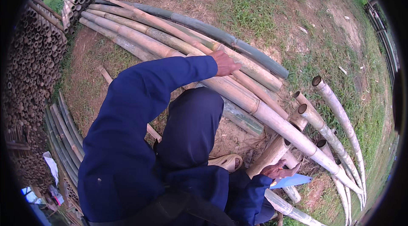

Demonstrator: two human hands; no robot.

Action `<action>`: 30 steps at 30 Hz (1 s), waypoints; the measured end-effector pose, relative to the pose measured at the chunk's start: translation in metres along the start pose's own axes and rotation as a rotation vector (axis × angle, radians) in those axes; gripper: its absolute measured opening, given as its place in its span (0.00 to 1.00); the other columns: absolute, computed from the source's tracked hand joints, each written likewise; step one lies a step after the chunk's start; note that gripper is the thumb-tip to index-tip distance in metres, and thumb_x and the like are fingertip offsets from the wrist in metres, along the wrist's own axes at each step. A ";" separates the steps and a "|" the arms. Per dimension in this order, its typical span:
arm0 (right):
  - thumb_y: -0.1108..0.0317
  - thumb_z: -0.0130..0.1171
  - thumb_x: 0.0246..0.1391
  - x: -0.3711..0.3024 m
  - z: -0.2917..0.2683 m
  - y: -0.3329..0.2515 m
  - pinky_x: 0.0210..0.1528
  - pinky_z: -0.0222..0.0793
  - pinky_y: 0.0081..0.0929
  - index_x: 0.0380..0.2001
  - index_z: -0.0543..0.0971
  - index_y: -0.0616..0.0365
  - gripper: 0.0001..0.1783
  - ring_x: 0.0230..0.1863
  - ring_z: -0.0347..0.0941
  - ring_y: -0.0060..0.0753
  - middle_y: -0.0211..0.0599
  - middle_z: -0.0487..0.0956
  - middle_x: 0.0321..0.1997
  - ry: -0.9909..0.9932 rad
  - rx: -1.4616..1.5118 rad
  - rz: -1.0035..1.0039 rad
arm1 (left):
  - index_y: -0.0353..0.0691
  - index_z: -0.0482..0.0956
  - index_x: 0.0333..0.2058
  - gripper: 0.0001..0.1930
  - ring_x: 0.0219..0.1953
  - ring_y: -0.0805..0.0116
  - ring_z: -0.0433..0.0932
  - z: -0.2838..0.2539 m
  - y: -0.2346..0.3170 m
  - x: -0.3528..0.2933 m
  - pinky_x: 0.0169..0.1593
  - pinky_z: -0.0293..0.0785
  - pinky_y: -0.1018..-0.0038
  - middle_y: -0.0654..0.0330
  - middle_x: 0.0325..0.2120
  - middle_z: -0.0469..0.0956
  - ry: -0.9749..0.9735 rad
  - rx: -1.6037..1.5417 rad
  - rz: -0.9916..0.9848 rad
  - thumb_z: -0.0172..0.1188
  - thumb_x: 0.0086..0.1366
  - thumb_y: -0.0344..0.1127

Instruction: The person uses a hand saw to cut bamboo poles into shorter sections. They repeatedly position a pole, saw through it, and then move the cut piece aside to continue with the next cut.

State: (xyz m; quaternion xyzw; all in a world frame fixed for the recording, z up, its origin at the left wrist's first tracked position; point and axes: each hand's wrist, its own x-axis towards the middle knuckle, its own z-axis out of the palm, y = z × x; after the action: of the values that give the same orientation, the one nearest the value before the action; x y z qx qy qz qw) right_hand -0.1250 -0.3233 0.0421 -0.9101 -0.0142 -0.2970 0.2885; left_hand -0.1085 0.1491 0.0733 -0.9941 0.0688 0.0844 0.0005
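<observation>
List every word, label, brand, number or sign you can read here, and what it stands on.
None can be read.
Bamboo poles: no lettering visible.
Dark blue jacket: no lettering visible.
Pink item at lower left: too small and blurred to tell.

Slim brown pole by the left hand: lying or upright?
Lying down. The slim brown pole runs lengthwise beside the other bamboo poles, with the left hand over it.
</observation>
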 end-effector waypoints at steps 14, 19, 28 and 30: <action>0.48 0.71 0.52 0.087 0.031 -0.128 0.39 0.73 0.43 0.41 0.82 0.51 0.22 0.37 0.80 0.50 0.40 0.81 0.34 -0.648 -0.030 -0.670 | 0.40 0.75 0.36 0.05 0.31 0.51 0.86 -0.035 0.056 -0.028 0.32 0.76 0.55 0.53 0.25 0.83 0.070 -0.044 0.082 0.51 0.67 0.33; 0.49 0.73 0.49 0.087 0.036 -0.120 0.40 0.72 0.43 0.40 0.82 0.51 0.22 0.37 0.79 0.50 0.40 0.81 0.34 -0.607 0.048 -0.678 | 0.41 0.75 0.37 0.06 0.30 0.53 0.86 -0.040 0.058 -0.034 0.32 0.77 0.56 0.54 0.25 0.83 0.068 -0.015 0.088 0.51 0.67 0.34; 0.50 0.74 0.48 0.089 0.061 -0.127 0.41 0.71 0.43 0.40 0.82 0.51 0.22 0.37 0.78 0.48 0.38 0.80 0.34 -0.567 0.136 -0.743 | 0.42 0.76 0.42 0.10 0.31 0.52 0.86 -0.028 0.042 -0.041 0.35 0.77 0.55 0.53 0.25 0.84 0.053 -0.059 0.055 0.51 0.66 0.35; 0.50 0.74 0.47 0.088 0.063 -0.130 0.41 0.71 0.43 0.40 0.82 0.51 0.22 0.37 0.77 0.48 0.38 0.80 0.34 -0.578 0.124 -0.740 | 0.42 0.76 0.44 0.10 0.32 0.52 0.86 -0.029 0.040 -0.042 0.35 0.77 0.54 0.52 0.26 0.84 0.026 -0.069 0.034 0.51 0.66 0.35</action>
State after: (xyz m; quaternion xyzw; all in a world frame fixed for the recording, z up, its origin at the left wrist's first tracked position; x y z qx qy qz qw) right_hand -0.0447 -0.1938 0.1163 -0.8703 -0.4352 -0.1130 0.2011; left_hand -0.1504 0.1148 0.1090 -0.9932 0.0826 0.0736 -0.0361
